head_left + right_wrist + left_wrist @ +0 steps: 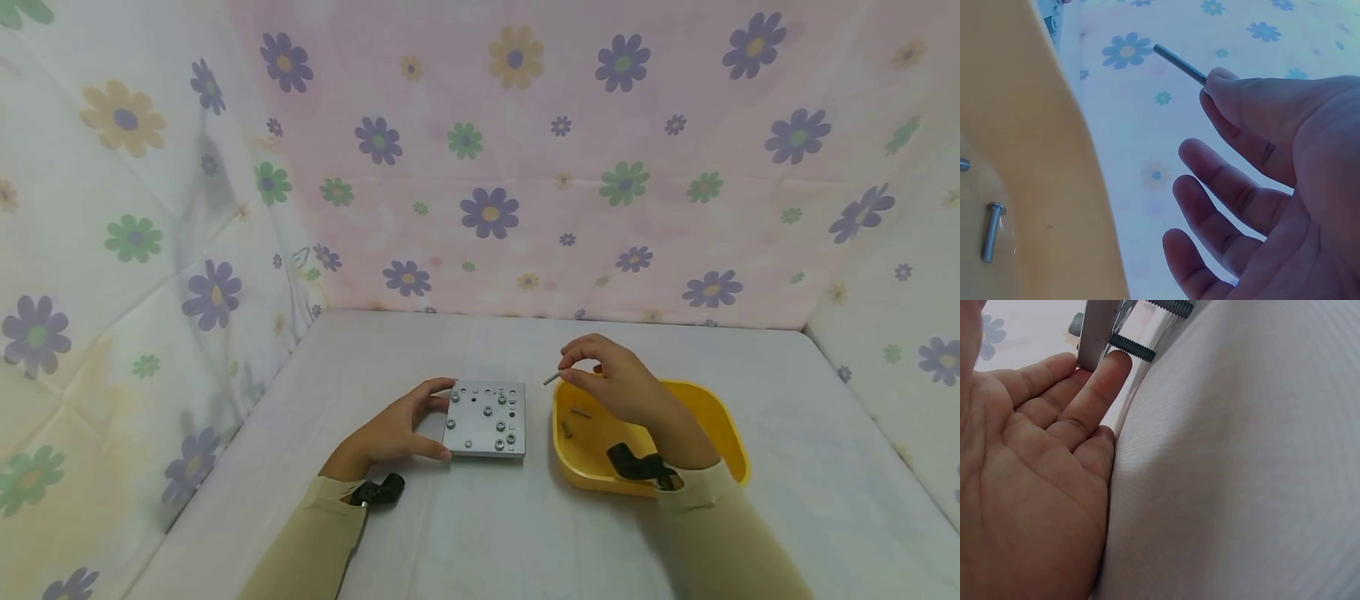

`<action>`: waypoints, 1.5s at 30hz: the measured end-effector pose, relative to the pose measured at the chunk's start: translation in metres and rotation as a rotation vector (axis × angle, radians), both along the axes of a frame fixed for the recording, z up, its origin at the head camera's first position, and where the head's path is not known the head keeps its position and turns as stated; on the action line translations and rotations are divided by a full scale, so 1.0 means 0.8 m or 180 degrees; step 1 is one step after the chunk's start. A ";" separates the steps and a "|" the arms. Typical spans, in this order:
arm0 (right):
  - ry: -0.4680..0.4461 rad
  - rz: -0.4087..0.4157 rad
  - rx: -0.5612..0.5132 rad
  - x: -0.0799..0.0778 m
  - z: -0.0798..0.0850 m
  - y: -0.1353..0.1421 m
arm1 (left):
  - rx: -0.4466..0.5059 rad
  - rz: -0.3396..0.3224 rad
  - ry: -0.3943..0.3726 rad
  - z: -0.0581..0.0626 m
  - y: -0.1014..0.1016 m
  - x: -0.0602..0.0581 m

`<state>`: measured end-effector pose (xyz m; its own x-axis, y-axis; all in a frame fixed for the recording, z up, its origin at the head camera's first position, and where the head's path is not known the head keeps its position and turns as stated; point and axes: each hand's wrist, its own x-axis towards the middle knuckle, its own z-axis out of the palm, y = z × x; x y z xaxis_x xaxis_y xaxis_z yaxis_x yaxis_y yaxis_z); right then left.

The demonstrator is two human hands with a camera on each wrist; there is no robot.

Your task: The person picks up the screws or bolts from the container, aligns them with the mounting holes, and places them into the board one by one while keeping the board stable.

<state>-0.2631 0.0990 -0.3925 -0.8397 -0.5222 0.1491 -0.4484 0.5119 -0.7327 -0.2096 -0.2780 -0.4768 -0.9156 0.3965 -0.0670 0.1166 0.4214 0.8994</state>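
A square silver metal plate (474, 433) with holes lies in front of me, several socket-head screws (488, 411) standing in it. My left hand (393, 429) holds its left side, thumb near the front corner and fingers at the back corner. In the left wrist view, threaded screw shanks (1132, 347) stick out below the plate, close to my fingertips. Between thumb and index finger my right hand (626, 387) pinches a screw (1179, 63), its threaded end pointing out toward the plate. The other right fingers are loosely spread. The screw's head is hidden in the grip.
A yellow plastic bin (592, 479) stands right of the plate, partly under my right forearm. Loose screws (992, 232) lie in it. White cloth (480, 533) covers the table, and flowered fabric walls (450, 250) rise at the back and both sides.
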 end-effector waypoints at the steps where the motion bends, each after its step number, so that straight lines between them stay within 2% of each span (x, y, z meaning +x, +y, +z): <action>1: 0.0004 0.0001 -0.0022 0.000 0.001 -0.001 | 0.0003 0.0000 0.0002 0.000 0.000 0.000; 13: 0.0015 -0.0087 -0.0042 0.000 0.002 -0.022 | -0.0019 -0.0017 0.0013 -0.002 -0.002 0.000; 27: -0.0062 -0.0045 0.0016 0.007 -0.007 -0.036 | -0.0029 0.0005 -0.0004 -0.002 -0.001 -0.001; 45: 0.0005 -0.0111 0.0266 0.014 -0.015 -0.057 | -0.0033 0.0018 0.0031 0.001 0.000 0.001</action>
